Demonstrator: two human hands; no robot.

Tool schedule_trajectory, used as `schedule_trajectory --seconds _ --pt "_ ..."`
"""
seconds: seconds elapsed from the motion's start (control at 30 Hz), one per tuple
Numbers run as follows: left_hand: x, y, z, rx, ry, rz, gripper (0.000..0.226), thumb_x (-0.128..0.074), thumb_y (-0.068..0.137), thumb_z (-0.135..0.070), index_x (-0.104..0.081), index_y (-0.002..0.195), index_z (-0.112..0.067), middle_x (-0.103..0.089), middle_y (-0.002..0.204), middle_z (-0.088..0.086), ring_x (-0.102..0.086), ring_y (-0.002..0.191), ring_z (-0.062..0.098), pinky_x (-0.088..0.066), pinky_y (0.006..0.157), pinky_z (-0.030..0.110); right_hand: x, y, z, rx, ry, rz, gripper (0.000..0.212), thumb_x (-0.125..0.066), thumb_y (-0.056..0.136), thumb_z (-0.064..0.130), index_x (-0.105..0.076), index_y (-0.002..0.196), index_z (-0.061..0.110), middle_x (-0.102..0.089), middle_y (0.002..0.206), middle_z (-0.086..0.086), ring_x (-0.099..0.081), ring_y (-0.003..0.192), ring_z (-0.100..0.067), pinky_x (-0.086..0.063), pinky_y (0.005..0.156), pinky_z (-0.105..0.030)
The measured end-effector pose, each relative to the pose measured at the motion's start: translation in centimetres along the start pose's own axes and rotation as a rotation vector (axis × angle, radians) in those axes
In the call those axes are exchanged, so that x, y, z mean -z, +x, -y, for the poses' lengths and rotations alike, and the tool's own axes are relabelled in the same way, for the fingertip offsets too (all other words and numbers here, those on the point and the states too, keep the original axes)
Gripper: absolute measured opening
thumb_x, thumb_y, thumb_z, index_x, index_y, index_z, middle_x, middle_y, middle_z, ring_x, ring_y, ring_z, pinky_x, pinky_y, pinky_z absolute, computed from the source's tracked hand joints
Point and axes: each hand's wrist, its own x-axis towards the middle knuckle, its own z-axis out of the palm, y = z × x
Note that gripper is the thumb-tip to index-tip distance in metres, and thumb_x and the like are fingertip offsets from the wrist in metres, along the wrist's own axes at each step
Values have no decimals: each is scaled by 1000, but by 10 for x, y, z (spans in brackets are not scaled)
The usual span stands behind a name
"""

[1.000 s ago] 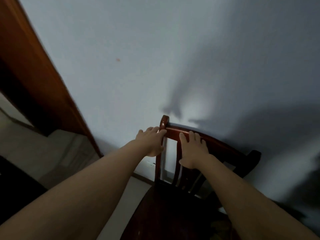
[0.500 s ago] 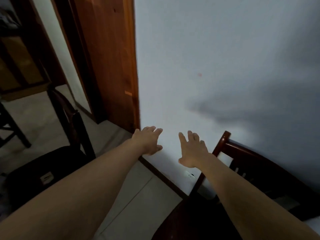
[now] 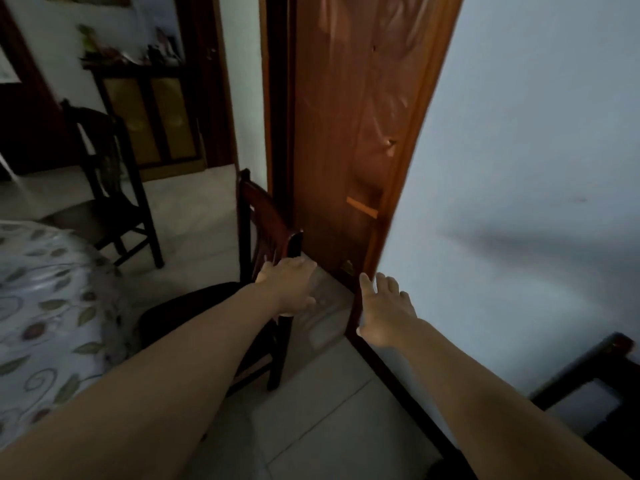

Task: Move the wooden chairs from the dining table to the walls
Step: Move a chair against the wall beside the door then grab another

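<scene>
Currently, going left to right: dining table (image 3: 38, 299) with a leaf-print cloth at near left; a far chair (image 3: 104, 188) stands beyond it on the left, clear of the table edge; the next chair (image 3: 266, 230) sits mid-frame, seat tucked toward the table, its back toward the wooden door (image 3: 349, 133). Left hand (image 3: 289, 285) hovers at that chair's near back post, fingers spread and holding nothing; contact is too blurred to call. Right hand (image 3: 382, 313) is likewise empty, fingers splayed, in front of the white wall (image 3: 519, 133)'s base, touching nothing I can see. The placed chair (image 3: 595, 368) shows only a dark corner at near right, against the wall. Step in hand, as I read it: reach for the middle chair. To do it well: take the top rail with both hands near the two posts, lift rather than drag on the tiled floor (image 3: 311, 410), pull clear of the table before turning, mind the door frame. Count: three chairs visible, one table, one door, two hands.
</scene>
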Motion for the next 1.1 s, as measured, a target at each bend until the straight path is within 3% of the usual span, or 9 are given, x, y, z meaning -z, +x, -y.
schedule_trajectory --seconds 0.23,0.53,0.7,0.9,1.1 --pt "13 -7 80 109 -25 -53 72 -53 92 -41 -18 151 -17 -23 157 3 -26 143 26 -22 115 47 12 52 83 149 -11 -72 97 -66 86 31 3 153 17 -12 157 -14 -14 145 -35 -19 117 -45" --pt "21 75 140 190 4 -19 76 -58 90 -39 -16 150 -19 -22 157 6 -27 143 27 -24 115 48 26 171 111 218 5 -51 98 -62 89 34 9 152 11 -7 158 -17 -8 147 -34 -19 118 -45" --pt "29 156 159 202 19 -36 77 -62 88 -32 -18 149 -19 -25 155 6 -29 141 25 -26 113 47 36 257 111 240 91 -58 94 -63 88 33 2 152 11 -21 154 -16 -22 142 -33 -26 114 -43" --pt "32 229 181 181 93 -93 81 -61 88 -25 -11 152 -19 -10 160 7 -21 145 27 -25 113 45 37 323 123 249 140 23 91 -63 89 31 -2 151 6 -26 151 -18 -30 138 -33 -30 112 -41" --pt "32 283 209 133 187 -80 80 -59 89 -10 -13 152 -24 -4 162 4 -7 149 24 -21 117 47 28 361 141 156 219 73 74 -54 95 17 -7 152 5 -54 133 -15 -58 117 -28 -48 91 -35"
